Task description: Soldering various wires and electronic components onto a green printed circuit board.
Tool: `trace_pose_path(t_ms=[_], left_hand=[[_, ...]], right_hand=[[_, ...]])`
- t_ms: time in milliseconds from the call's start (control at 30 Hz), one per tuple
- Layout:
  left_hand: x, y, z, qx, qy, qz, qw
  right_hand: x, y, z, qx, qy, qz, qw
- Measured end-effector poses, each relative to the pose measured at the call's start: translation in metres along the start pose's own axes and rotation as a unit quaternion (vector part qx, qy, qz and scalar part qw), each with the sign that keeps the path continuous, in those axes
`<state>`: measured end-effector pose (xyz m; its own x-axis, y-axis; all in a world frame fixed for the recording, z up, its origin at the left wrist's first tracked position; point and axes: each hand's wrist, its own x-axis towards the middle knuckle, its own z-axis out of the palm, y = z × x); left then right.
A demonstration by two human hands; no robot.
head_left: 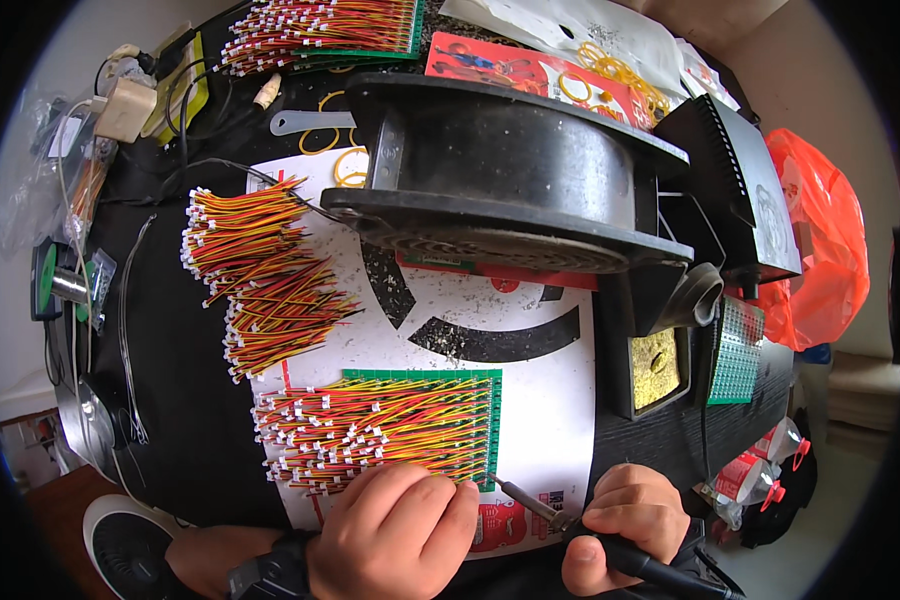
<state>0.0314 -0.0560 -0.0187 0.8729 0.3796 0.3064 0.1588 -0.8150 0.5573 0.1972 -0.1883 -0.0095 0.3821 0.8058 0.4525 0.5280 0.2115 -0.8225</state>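
My right hand (632, 530) is closed round the dark handle of a soldering iron (535, 505). The iron's tip points up and left, at the lower right corner of a green circuit board (494, 420). Rows of red and yellow wires (400, 425) with white plugs lie across this board, their ends along its right edge. My left hand (395, 535) is closed over the board's lower edge, close to the iron's tip. Its fingertips press together among the wires; whatever they pinch is hidden behind the knuckles. A dark watch (270, 575) sits on my left wrist.
Loose wires with plugs (260, 270) lie in a pile at the left. A large black fan (510, 170) stands over the far part of the white sheet (545, 400). A yellow sponge in a holder (656, 368) is at the right. A solder spool (62, 285) stands far left.
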Motion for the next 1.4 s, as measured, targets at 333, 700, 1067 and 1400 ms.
trace_pose_path(t_ms=[333, 700, 1067, 1400], left_hand=[[-0.002, -0.001, 0.004, 0.005, 0.005, -0.002, 1.000], [-0.002, 0.002, 0.003, 0.029, 0.003, -0.003, 1.000], [-0.002, -0.003, 0.005, 0.017, -0.002, -0.001, 1.000], [-0.001, 0.001, 0.002, 0.020, 0.001, -0.016, 1.000]], right_hand=[[0.001, 0.002, 0.000, -0.009, -0.015, 0.003, 1.000], [-0.013, 0.002, 0.003, -0.075, 0.014, 0.056, 0.996], [-0.006, 0.010, -0.010, 0.009, -0.034, 0.021, 0.999], [-0.018, 0.004, 0.005, -0.064, 0.022, 0.057, 0.996]])
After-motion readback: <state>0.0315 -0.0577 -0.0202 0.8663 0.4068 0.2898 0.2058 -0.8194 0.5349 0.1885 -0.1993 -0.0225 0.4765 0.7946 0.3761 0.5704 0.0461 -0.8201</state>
